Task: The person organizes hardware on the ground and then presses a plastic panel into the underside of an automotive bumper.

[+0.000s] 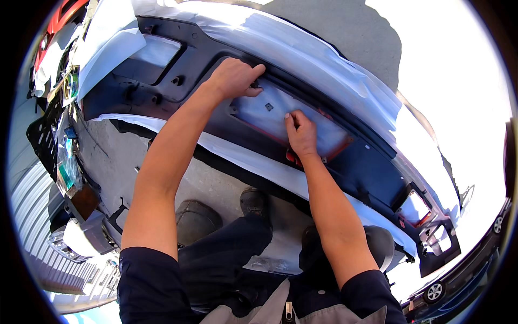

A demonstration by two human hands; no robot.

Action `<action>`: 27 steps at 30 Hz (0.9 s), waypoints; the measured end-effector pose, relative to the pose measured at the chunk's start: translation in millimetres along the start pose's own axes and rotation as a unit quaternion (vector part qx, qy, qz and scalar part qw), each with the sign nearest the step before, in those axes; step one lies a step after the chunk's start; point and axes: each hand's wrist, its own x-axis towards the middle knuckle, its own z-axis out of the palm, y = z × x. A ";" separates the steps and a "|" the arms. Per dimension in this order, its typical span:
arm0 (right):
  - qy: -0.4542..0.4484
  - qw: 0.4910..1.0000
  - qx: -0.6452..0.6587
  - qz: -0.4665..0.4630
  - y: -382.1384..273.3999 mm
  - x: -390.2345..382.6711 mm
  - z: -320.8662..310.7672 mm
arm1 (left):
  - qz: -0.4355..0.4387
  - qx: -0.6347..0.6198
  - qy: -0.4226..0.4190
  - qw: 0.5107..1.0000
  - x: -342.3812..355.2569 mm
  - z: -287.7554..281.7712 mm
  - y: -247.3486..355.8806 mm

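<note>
A long dark car bumper (pixel 216 116) lies before me with its hollow inner side up, on white sheeting (pixel 345 70). My left hand (pixel 233 78) is at its far inner edge, fingers curled around a small dark piece I cannot make out. Nearer to me and further right, my right hand (pixel 302 134) is closed with the thumb against the curled fingers. It hovers over or touches a rectangular opening with a red-edged rim (pixel 337 148); whether it grips anything is hidden. Through this opening the pale sheeting shows, with a small dark square (pixel 268 107) on it.
Below the bumper are grey concrete and my dark shoes (pixel 254 202). A black bracket-like panel (pixel 46 137) and plastic-wrapped items (pixel 67 167) sit at the left. Parked vehicles (pixel 434 291) stand at the lower right, and a light-coloured car (pixel 81 237) at the lower left.
</note>
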 end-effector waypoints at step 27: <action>-0.232 0.892 0.324 0.213 -42.4 17.2 -11.0 | -0.323 -0.432 0.331 0.774 -115.3 47.8 108.4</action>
